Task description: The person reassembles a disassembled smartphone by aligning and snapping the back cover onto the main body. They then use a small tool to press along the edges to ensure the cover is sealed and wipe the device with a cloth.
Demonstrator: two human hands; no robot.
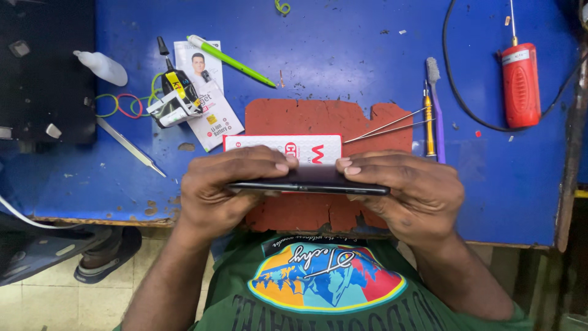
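- The phone [309,186] is being held edge-on to the camera, just above the red mat [324,119], near the bench's front edge, so only its thin dark side is showing as a long black bar with a small slot near the middle.
- The left hand [223,190] is gripping the phone's left end, fingers curling over the top and thumb underneath; holding it this way seems to be steadying the body while both hands press along it.
- The right hand [407,193] is clamping the right end likewise, fingertips [349,167] pressing on the upper face.
- At 12 o'clock from the phone, a white and red box [269,144] is lying on the mat, partly hidden by the fingers.
- At 1 o'clock, tweezers [386,127] are pointing toward the mat, with a screwdriver [429,122] and toothbrush [436,104] beside them, all within easy reach.
- At 10 o'clock, a glue tube [174,86] is resting on a leaflet; a green pen [229,60] is lying above.
- At 2 o'clock, well apart, a red tool [520,83] is sitting on the blue bench [343,49].
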